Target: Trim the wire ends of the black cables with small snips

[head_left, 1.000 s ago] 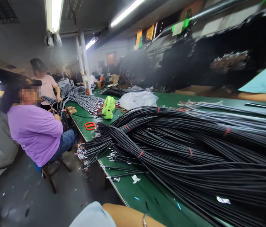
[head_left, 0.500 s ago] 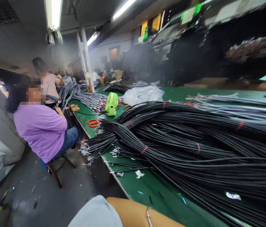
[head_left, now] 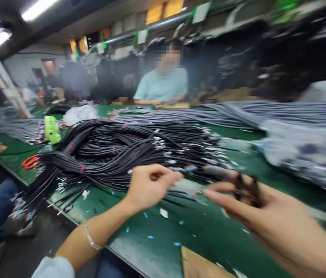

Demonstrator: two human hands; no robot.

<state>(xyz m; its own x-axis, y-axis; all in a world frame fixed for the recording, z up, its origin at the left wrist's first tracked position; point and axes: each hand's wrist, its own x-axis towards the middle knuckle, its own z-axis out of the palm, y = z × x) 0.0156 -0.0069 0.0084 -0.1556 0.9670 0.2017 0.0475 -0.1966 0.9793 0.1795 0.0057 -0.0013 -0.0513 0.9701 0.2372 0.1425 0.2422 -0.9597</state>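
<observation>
My left hand [head_left: 148,185] hovers over the green table [head_left: 203,227] with thumb and forefinger pinched on a blurred grey cable [head_left: 217,170]. That cable runs across to my right hand [head_left: 255,208]. My right hand is curled around a small dark tool [head_left: 246,189], too blurred to identify. Just beyond both hands lies a big heap of black cables [head_left: 116,150] tied with red bands, their stripped ends pointing toward me. A thin bracelet sits on my left wrist.
Long grey cables [head_left: 238,112] and a plastic-wrapped bundle [head_left: 304,150] lie at the right. A green fan [head_left: 51,129], orange scissors [head_left: 29,162] and a white bag [head_left: 78,114] are at the left. A person in a teal shirt [head_left: 163,87] sits opposite. Cardboard [head_left: 200,266] lies near me.
The view has swung right and down, away from the seated people on the left. Both my hands have come into view over the table, where only my left forearm showed before.
</observation>
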